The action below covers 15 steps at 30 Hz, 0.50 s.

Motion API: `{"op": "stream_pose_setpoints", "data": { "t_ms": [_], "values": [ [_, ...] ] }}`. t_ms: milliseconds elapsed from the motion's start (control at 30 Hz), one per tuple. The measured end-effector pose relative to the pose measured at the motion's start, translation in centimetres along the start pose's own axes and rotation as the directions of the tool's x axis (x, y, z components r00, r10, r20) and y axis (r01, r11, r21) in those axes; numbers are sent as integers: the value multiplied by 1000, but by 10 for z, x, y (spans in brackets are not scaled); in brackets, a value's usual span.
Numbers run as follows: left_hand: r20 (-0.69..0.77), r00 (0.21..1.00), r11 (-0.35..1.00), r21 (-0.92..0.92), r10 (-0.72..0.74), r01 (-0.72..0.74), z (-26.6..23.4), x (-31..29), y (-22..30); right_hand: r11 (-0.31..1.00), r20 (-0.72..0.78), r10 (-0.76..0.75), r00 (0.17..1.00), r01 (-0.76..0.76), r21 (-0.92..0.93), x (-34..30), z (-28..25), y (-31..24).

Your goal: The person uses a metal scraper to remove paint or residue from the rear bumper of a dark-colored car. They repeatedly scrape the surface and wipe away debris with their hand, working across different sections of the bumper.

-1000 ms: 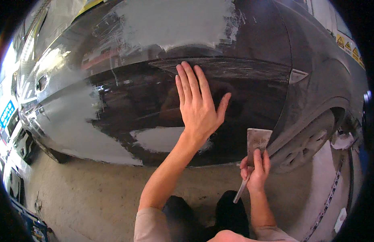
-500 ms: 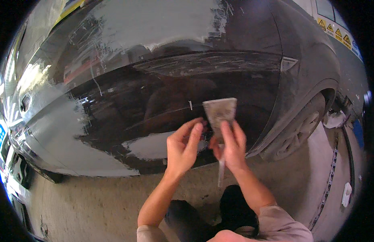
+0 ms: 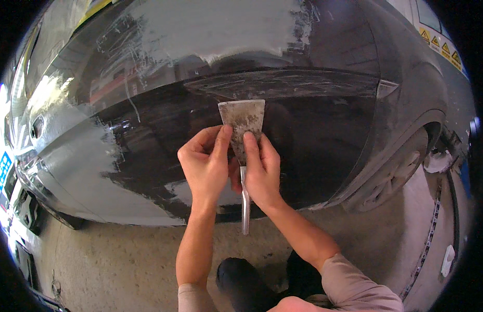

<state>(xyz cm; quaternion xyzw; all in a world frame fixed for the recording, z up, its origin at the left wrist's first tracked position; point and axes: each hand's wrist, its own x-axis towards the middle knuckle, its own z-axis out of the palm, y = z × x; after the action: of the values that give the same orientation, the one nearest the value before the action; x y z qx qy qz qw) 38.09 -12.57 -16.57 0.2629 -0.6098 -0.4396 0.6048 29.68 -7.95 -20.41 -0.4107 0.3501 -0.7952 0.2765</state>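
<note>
A putty knife with a smeared, flared metal blade and a slim shiny handle is held up before the dark car door. My right hand grips it low on the blade, thumb flat on the near face, with the handle hanging down below. At the blade's left edge, my left hand pinches with thumb and index finger; the fingertips behind the blade are hidden. Grey filler patches cover parts of the car's side, including a large upper patch and a lower-left one.
A dusty rear wheel stands at the right. Along the floor there runs a dark strip, with a small white object near it. Yellow warning signs are on the far-right wall. My knees are below.
The putty knife and my right hand have moved left and slightly up. My left hand has moved left and up and now touches the blade, from which it was apart before.
</note>
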Motion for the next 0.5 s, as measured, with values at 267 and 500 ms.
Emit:
{"op": "stream_pose_setpoints", "data": {
  "t_ms": [267, 500],
  "values": [
    [5, 994, 990, 80, 112, -112, 4, 12, 10, 991, -63, -77, 995, 70, -114, 14, 5, 4],
    [-41, 970, 962, 138, 241, -234, 14, 17, -1, 981, -82, -103, 991, 87, -174, 19, 1, 4]
  ]
}}
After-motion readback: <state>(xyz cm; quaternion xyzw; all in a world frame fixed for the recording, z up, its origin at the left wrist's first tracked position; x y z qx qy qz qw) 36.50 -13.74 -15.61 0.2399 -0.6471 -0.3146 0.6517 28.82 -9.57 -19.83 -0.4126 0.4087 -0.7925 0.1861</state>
